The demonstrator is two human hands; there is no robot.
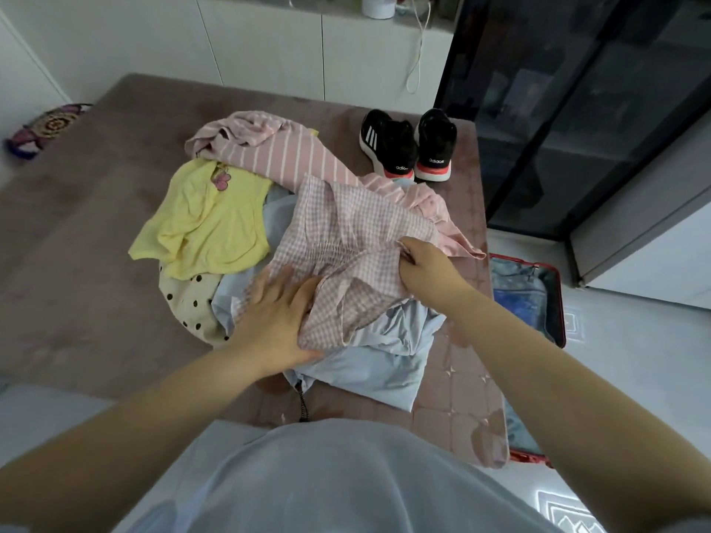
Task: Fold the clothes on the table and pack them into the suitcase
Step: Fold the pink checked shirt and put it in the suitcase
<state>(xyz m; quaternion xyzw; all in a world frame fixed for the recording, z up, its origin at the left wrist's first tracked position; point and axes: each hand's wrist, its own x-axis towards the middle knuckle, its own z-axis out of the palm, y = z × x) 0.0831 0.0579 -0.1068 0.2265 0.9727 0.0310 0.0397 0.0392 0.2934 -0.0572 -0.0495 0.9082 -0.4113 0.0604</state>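
**Two hands on the pink gingham, suitcase open at the side**

Five garments lie heaped on the worktop, which has a mauve quilted cover. On top is the pink gingham garment, its gathered waistband showing. The left hand lies flat on its near edge, fingers straight and spread, pressing the cloth down. The right hand is curled, pinching a fold of the same garment at its right side.

Under the gingham sits a pale blue garment with a dark drawcord hanging over the near edge of the worktop. To the left are a yellow top with a small pink butterfly motif and a cream polka-dot piece partly beneath it. A pink striped garment sprawls behind them.

At the far right corner stands a pair of black trainers, heels toward me. Each heel reads "adidas" in white, and the left shoe shows three white stripes.

The red suitcase lies open on the floor just beside the worktop's right edge, with blue fabric inside.
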